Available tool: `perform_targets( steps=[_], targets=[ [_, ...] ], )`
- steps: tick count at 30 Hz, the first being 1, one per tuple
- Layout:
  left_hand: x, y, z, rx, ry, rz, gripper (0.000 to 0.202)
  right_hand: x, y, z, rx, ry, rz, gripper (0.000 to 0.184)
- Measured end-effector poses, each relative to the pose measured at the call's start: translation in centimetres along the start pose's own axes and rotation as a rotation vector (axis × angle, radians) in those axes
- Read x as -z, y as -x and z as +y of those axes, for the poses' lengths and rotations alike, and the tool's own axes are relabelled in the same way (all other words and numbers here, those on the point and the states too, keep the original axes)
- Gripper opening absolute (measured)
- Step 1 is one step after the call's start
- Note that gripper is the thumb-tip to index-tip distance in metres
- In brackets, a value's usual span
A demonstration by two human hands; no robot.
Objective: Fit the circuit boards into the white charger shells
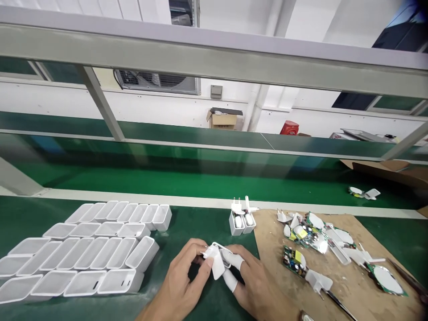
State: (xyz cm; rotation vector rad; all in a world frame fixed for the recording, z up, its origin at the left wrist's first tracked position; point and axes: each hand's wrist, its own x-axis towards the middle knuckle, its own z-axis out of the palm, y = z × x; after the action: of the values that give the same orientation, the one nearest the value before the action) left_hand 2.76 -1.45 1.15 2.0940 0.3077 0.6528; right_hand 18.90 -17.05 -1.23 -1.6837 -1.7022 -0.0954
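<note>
Low in the middle of the view, my left hand pinches a white plug piece between thumb and fingers. My right hand, with white covers on two fingertips, grips a white plastic housing right against that piece. Fingers hide much of the housing, so I cannot tell how far the plug piece sits inside it. Just beyond my hands stand two filled white housings side by side, with boards and plug parts sticking out of their tops.
Rows of open white housings cover the table's left side. On the right, a brown cardboard sheet bears circuit boards, white plug parts and a dark-tipped tool. A pale rail crosses behind, before a green conveyor belt.
</note>
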Motion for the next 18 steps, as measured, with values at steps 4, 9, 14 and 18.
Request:
perform_targets(
  steps=[4, 9, 14, 18],
  targets=[
    [-0.02, 0.04, 0.07, 0.059, 0.013, -0.002, 0.017, 0.65, -0.48, -0.58, -0.021, 0.099, -0.070, 0.039],
    [0.05, -0.09, 0.01, 0.086, 0.027, -0.036, 0.020, 0.35, -0.54, -0.41, -0.079, -0.030, 0.003, 0.034],
    [0.08, -0.10, -0.16, 0.087, 0.009, -0.022, 0.024, -0.11, 0.01, 0.14, -0.107, -0.164, -0.013, 0.033],
    [-0.26, 0.53, -0.36, 0.015, 0.014, -0.008, 0.026, -0.27, -0.42, -0.32, -0.295, -0.471, 0.039, 0.023]
  ],
)
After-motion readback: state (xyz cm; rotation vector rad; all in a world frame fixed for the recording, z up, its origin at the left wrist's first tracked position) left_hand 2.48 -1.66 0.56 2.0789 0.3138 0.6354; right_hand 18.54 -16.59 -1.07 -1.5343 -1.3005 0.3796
